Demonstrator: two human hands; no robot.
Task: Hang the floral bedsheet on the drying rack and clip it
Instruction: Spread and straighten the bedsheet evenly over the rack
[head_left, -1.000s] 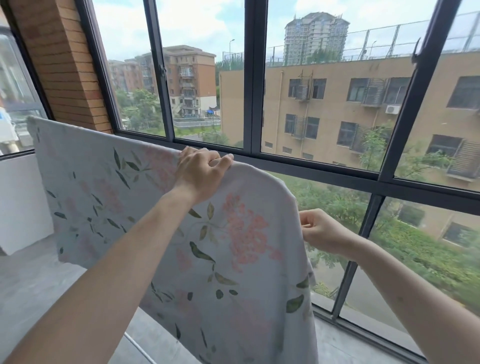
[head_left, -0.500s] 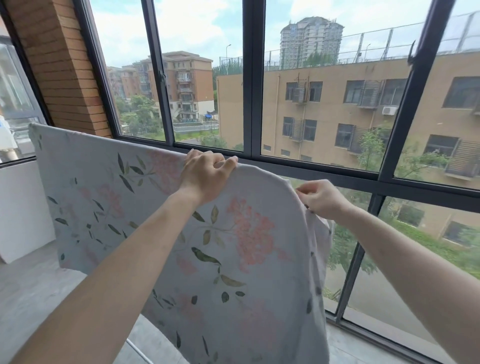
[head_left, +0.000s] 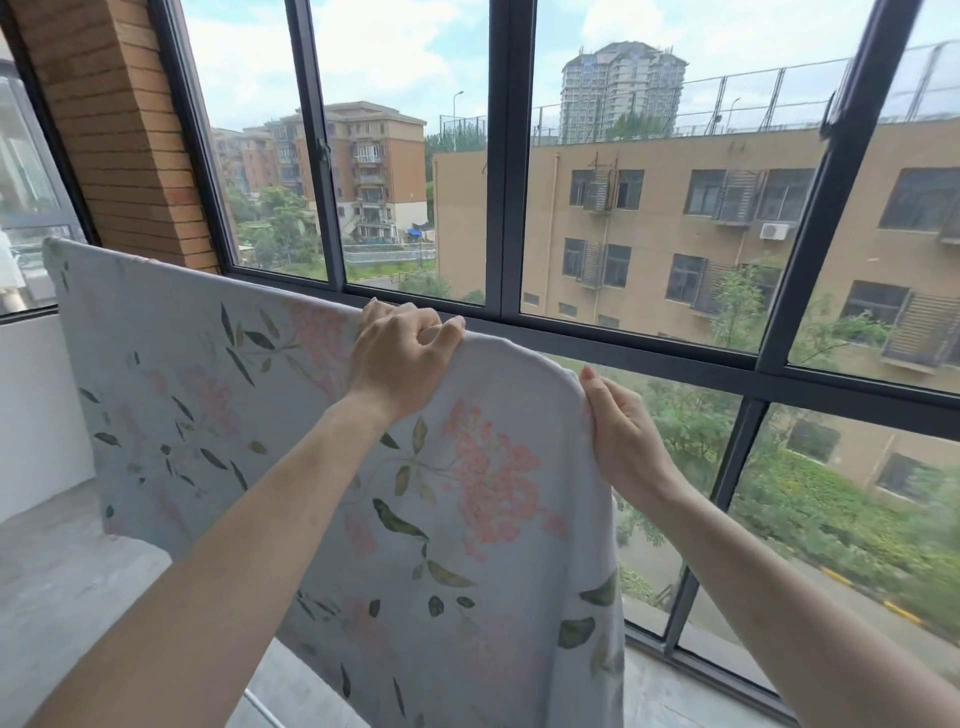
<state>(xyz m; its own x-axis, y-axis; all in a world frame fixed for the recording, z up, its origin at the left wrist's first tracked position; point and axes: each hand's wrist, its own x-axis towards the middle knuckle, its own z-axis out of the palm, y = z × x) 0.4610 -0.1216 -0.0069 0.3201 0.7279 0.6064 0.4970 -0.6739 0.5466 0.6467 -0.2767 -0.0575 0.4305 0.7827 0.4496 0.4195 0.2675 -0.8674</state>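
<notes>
The floral bedsheet (head_left: 218, 415), pale with pink blossoms and green leaves, hangs draped over a top bar that it hides. It stretches from the far left to the middle of the view and falls toward the floor. My left hand (head_left: 400, 358) grips the sheet's top fold, fingers curled over it. At the sheet's right corner my right hand (head_left: 621, 431) holds the hanging edge, fingers curled on the cloth. Of the drying rack only a thin white rod (head_left: 262, 704) shows, at the bottom. No clip is in view.
A wall of dark-framed windows (head_left: 501, 208) runs right behind the sheet, with a sill (head_left: 675, 691) below. A brick pillar (head_left: 119, 130) stands at the left, next to a white low wall (head_left: 36, 405). Grey floor (head_left: 67, 587) lies at lower left.
My right hand rose from beside the sheet's side edge to its upper right corner and took hold there. My left hand kept its grip on the top fold.
</notes>
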